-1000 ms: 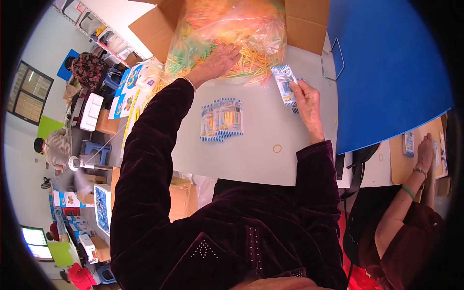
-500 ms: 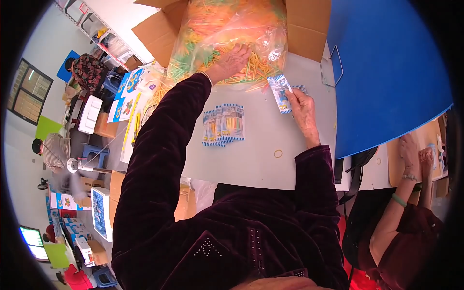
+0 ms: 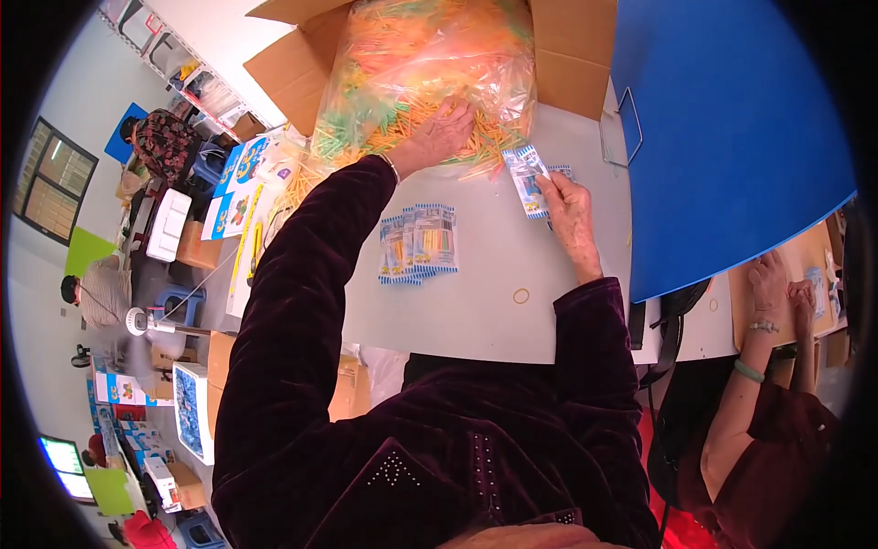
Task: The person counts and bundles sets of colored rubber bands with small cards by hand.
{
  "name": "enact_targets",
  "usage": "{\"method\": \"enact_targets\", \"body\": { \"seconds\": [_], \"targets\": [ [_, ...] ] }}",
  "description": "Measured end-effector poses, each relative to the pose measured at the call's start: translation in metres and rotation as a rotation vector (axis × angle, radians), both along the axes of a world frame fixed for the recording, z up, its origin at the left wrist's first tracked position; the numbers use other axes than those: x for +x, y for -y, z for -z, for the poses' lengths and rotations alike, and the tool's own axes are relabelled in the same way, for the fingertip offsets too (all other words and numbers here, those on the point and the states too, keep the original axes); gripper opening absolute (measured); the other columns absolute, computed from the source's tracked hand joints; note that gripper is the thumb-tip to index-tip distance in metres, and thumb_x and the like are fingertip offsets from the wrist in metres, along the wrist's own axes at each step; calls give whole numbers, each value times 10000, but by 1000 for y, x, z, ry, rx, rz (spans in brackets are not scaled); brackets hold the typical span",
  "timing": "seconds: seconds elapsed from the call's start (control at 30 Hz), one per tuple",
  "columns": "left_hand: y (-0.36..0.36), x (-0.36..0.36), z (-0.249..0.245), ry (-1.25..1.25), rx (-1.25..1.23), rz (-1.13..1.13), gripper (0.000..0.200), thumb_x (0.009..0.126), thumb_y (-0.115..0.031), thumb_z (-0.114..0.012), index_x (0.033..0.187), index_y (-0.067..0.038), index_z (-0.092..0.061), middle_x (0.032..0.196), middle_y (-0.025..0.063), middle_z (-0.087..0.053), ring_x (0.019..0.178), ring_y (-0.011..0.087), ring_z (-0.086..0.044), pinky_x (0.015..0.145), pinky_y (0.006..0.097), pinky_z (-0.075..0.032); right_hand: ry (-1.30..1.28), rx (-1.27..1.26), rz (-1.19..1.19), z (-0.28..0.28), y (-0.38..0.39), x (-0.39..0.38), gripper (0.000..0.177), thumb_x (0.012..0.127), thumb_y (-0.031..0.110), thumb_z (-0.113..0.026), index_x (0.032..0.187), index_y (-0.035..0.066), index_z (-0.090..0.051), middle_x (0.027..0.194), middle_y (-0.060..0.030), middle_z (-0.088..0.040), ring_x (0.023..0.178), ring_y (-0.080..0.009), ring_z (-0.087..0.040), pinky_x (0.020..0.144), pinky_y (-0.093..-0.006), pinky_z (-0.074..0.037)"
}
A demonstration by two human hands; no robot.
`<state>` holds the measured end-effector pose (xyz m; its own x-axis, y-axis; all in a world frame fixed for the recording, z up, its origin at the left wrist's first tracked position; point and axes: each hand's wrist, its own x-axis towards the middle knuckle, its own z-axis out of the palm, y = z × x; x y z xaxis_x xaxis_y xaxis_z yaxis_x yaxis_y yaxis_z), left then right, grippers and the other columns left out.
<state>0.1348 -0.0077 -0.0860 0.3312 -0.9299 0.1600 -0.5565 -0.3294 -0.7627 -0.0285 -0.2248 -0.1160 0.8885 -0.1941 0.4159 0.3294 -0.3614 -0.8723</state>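
My left hand (image 3: pixel 437 137) lies on the heap of thin coloured sticks (image 3: pixel 389 123) at the mouth of a clear plastic bag (image 3: pixel 439 46). Its fingertips are in among the sticks, and whether they grip any is hidden. On the right, my right hand (image 3: pixel 571 212) pinches a small blue-and-white packet (image 3: pixel 528 183) above the grey table (image 3: pixel 457 320). Part of another packet shows behind it. An overlapping group of packets with coloured sticks inside (image 3: pixel 419 243) lies on the table below my left forearm.
The bag sits in an open cardboard box (image 3: pixel 572 55). A rubber band (image 3: pixel 521 296) lies near the table's front edge. A blue panel (image 3: pixel 722 137) stands at the right, with a co-worker's hands (image 3: pixel 770 285) beyond it. Shelves and other people are at the left.
My left hand has shifted slightly over the sticks. My right hand still holds the packet in nearly the same place. The view has tilted a little, and the co-worker's hands have moved slightly.
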Motion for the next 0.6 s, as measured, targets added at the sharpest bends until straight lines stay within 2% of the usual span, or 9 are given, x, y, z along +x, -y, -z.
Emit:
{"method": "enact_targets", "body": {
  "seconds": [0.1,0.23,0.3,0.33,0.4,0.43,0.5,0.53,0.6],
  "targets": [
    [-4,4,3,-124,-139,91,302,777,-177,-497,997,20,-556,1205,172,-437,1176,298,-364,977,445,-280,14,-11,-1,1,-1,0,177,825,132,-578,740,-18,-539,533,-136,-438,464,-184,-358,453,-310,-343],
    [-5,4,6,-176,-218,51,273,775,-167,-503,972,16,-547,1179,172,-452,1150,306,-382,952,450,-288,29,6,16,2,1,0,185,821,128,-582,722,-19,-527,529,-135,-420,465,-176,-342,448,-311,-335],
    [-6,10,12,-153,-378,7,269,765,-195,-516,952,-2,-532,1103,156,-487,1097,279,-415,908,441,-312,10,26,11,1,2,0,188,819,127,-584,716,-19,-525,526,-131,-414,466,-173,-335,447,-309,-331],
    [-6,13,12,-150,-378,6,269,765,-195,-516,952,-2,-532,1103,156,-487,1097,279,-415,908,441,-312,-10,44,2,0,2,1,191,817,125,-586,709,-19,-523,523,-127,-408,467,-170,-327,446,-308,-327],
    [-8,16,12,-471,-562,-238,270,786,-191,-507,978,0,-513,1044,154,-512,1077,283,-420,887,447,-299,-7,47,-1,3,1,4,199,819,129,-585,704,-20,-520,518,-114,-399,472,-154,-322,445,-304,-322],
    [-9,16,12,-467,-563,-239,270,786,-191,-507,978,0,-513,1044,154,-512,1077,283,-420,887,447,-299,-7,50,0,4,1,5,208,821,133,-584,698,-21,-516,513,-101,-389,476,-138,-318,444,-300,-317],
    [-9,12,14,-555,-865,-232,233,840,-190,-476,979,-5,-496,957,130,-556,1003,265,-485,833,417,-350,-15,92,-9,6,2,6,220,827,142,-581,697,-23,-516,509,-71,-394,488,-118,-321,451,-286,-321],
    [-7,4,3,-551,-867,-230,233,840,-190,-476,979,-5,-496,957,130,-556,1003,265,-485,833,417,-350,-27,133,-17,6,2,6,232,832,151,-578,695,-26,-516,505,-41,-400,500,-99,-325,459,-273,-324],
    [-6,-9,-17,-1113,-1195,-319,215,892,-192,-419,982,-5,-479,931,117,-590,886,240,-550,754,381,-419,-52,239,-45,8,1,7,234,838,159,-575,701,-25,-529,531,-8,-419,524,-76,-338,479,-255,-331]
  ]
}}
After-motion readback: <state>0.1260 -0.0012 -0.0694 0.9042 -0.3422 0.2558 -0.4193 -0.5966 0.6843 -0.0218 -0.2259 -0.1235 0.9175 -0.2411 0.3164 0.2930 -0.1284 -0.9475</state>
